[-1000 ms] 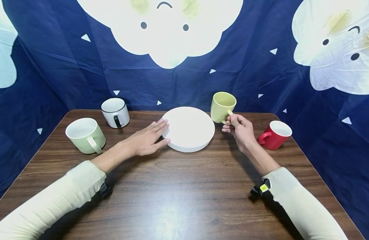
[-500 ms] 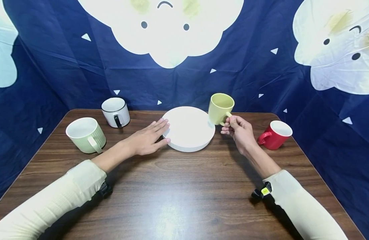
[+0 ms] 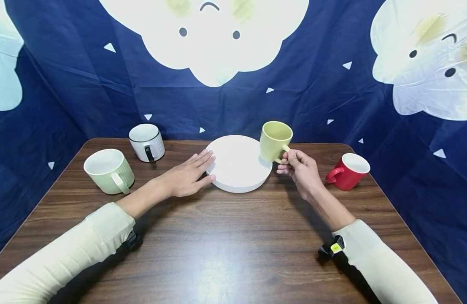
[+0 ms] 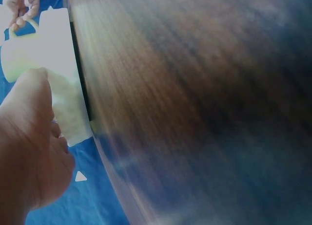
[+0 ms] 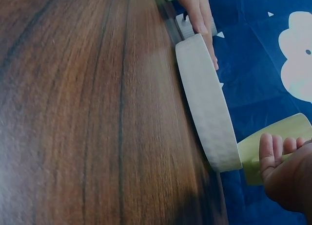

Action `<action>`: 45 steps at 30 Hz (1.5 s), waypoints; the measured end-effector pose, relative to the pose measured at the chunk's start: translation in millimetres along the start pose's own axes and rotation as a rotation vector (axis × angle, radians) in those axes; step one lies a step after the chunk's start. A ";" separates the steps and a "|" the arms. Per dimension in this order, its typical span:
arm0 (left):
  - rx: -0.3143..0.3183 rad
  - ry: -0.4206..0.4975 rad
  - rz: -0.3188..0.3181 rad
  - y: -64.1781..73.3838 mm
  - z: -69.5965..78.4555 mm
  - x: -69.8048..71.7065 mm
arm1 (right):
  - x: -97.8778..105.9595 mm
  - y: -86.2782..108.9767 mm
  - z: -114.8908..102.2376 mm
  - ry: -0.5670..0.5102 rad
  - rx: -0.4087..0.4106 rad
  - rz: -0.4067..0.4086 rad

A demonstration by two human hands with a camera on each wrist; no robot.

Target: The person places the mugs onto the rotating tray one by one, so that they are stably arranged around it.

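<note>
A thick round white disc (image 3: 238, 164) lies flat near the back of the table. My left hand (image 3: 185, 175) rests its straight, spread fingers on the disc's left rim. With thumb and fingers, my right hand (image 3: 303, 171) pinches the handle of a yellow-green mug (image 3: 273, 141). That mug is upright, its base over the right rim of the disc; whether it touches the top cannot be told. In the right wrist view the mug (image 5: 253, 157) sits at the disc's top level. The left wrist view shows my left hand (image 4: 36, 142) close up, with the disc partly behind it.
Left of my left hand stand a pale green ribbed mug (image 3: 109, 171) and a white ribbed mug (image 3: 147, 143) with a black handle. A red mug (image 3: 348, 171) is at the right. The wooden table (image 3: 233, 236) ends at a blue cloth backdrop (image 3: 225, 109).
My right hand has carried the yellow-green mug left and slightly toward me, from beside the disc to over its right rim. My left hand has stayed in place.
</note>
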State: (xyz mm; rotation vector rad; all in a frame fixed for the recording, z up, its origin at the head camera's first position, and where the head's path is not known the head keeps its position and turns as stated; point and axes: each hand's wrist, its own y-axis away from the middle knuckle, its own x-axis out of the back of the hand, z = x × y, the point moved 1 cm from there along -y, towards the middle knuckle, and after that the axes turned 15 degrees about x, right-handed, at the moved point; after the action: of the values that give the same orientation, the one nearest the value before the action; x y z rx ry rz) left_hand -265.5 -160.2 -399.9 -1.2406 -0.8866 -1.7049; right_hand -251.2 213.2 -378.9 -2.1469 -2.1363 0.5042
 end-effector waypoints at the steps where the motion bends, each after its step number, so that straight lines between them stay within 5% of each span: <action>1: 0.000 0.002 -0.002 0.2 0.0 -0.4 | -0.3 0.7 0.0 -0.002 -0.002 0.000; 45: -0.005 0.001 -0.012 -0.6 -1.2 -1.3 | -15.3 22.3 -0.7 -0.002 -0.022 -0.148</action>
State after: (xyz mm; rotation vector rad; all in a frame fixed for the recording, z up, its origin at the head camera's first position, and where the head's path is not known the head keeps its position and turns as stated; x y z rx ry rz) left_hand -266.3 -160.8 -401.5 -1.2403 -0.8918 -1.7179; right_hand -229.3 197.6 -381.7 -1.9790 -2.2893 0.4726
